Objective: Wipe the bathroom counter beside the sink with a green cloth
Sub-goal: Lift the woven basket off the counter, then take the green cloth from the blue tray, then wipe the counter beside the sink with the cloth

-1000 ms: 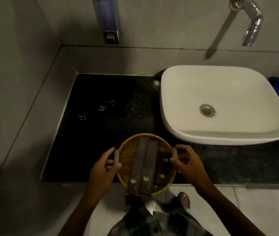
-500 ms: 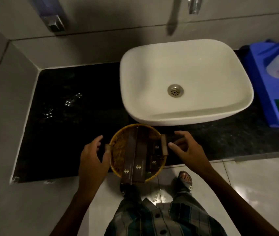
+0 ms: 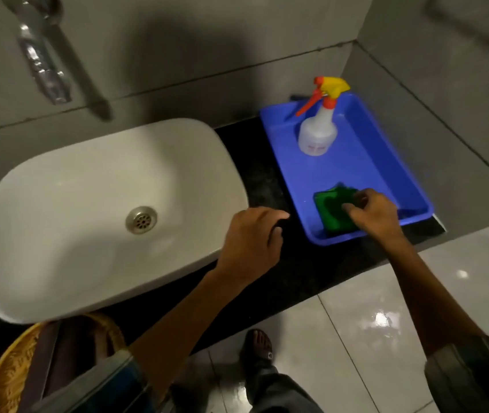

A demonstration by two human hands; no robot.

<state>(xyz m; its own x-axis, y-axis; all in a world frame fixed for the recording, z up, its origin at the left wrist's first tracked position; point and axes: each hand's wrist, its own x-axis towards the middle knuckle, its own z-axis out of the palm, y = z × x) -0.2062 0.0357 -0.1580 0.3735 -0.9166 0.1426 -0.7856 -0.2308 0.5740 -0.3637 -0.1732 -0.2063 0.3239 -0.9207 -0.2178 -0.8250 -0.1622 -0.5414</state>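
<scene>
**A:** Head view had the right hand (image 3: 373, 217) down in the blue tray (image 3: 365, 171), fingers curled onto the green cloth (image 3: 331, 211). Looked like it was just pinching the cloth's near edge, but the cloth was flat on the tray floor, not lifted. The left hand (image 3: 250, 239) sat loosely curled, gripping nothing I could see, over the strip of dark counter (image 3: 297, 272) between the sink (image 3: 100, 210) and the tray.

**B:** So how far along was the job?

**A:** Barely started, I'd say. The cloth hadn't left the tray and no wiping showed anywhere. Left to do: pick it up, carry it over, and do the actual wiping.

**B:** And the headcount?

**A:** One cloth, one tray, and one spray bottle (image 3: 317, 132) standing upright at the tray's far end. One sink, one tap (image 3: 42, 67) above it, and one wicker basket (image 3: 13, 371) at the bottom-left corner, partly cut off. Two hands.
</scene>
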